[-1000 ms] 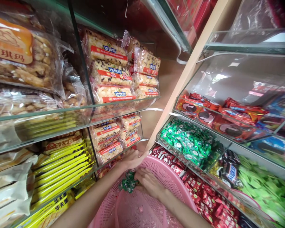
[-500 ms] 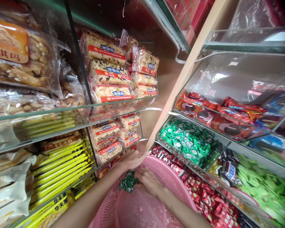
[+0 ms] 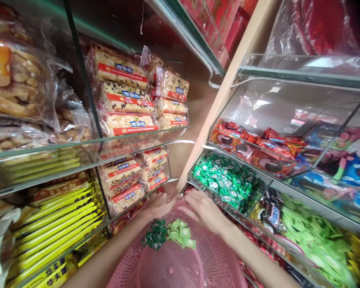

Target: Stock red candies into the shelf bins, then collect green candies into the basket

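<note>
A round pink mesh basket [image 3: 219, 256] stands low in the middle, its centre raised in a dome. Inside it, a small heap of dark green wrapped candies [image 3: 156, 235] lies beside a patch of light green wrapped candies [image 3: 181, 234]. My left hand [image 3: 161, 205] is over the basket's far left rim, palm down, fingers stretched toward the right and holding nothing I can see. Just across from it, my right hand [image 3: 202, 210] hovers above the far rim with its fingers extended and apart. Nothing shows in it.
Glass shelves at left carry packaged sachima bars [image 3: 129, 96] and yellow wafer packs [image 3: 63, 224]. At right, glass bins hold green candies [image 3: 226, 180], a Snickers packet [image 3: 271, 214], light green candies [image 3: 312, 236] and red biscuit packs [image 3: 283, 140]. A wooden post [image 3: 208, 116] stands between.
My right hand has risen from inside the basket toward its far rim, its fingers opening. Light green candies now show beside the dark green ones. The view has shifted slightly to the right.
</note>
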Demonstrator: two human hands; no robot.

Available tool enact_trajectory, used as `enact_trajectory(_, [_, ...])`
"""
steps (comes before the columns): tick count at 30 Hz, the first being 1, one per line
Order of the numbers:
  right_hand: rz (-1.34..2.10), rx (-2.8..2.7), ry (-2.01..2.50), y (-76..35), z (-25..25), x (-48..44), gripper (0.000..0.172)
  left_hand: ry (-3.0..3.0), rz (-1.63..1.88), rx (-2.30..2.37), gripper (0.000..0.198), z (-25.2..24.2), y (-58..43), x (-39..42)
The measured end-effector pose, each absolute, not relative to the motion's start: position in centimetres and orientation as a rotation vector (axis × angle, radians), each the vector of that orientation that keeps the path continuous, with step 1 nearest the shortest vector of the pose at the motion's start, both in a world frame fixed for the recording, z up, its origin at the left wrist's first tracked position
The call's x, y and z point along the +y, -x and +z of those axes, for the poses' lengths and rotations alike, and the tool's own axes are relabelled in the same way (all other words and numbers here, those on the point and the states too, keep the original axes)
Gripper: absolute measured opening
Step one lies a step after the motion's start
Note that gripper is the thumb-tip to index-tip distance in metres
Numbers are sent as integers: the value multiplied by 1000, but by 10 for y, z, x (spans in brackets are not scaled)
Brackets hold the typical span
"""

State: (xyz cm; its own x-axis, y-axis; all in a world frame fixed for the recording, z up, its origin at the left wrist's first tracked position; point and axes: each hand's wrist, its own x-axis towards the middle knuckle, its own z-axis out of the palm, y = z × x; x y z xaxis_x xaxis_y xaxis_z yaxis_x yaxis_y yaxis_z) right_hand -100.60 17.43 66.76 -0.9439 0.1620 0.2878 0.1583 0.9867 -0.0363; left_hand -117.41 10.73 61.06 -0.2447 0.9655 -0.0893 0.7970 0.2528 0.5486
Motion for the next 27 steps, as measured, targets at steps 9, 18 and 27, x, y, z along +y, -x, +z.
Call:
enact_trajectory(9, [92, -2577, 735, 1003, 703, 288, 27, -1655, 583, 2114, 74, 611, 1176, 106])
enact_trajectory(18, [-2, -2616, 808, 1019, 686, 300, 25, -1650, 668, 2094, 70, 610, 1185, 100])
enact_trajectory(27, [438, -2408, 648, 1015, 689, 302, 26, -1651, 635, 2100, 73, 612, 1181, 103])
